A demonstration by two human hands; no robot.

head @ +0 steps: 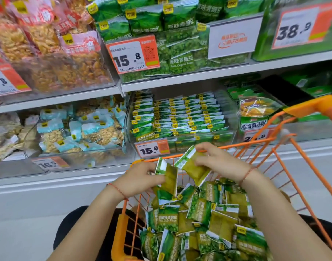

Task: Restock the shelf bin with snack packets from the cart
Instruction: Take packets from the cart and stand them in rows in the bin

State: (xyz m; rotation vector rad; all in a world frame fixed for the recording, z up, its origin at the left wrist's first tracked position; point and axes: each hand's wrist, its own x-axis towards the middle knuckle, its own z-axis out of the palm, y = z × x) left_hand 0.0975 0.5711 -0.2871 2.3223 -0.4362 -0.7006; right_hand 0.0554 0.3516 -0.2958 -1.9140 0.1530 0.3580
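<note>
Holding crinkly flat green packets (194, 166), wire cart (285, 166)

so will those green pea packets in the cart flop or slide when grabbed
Probably light and floppy: the packet in the left hand bends. The glossy film looks slippery, so the loose heap in the cart may shift.

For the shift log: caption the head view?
Both hands, left hand and right hand, hold green snack packets above the orange cart.
</note>
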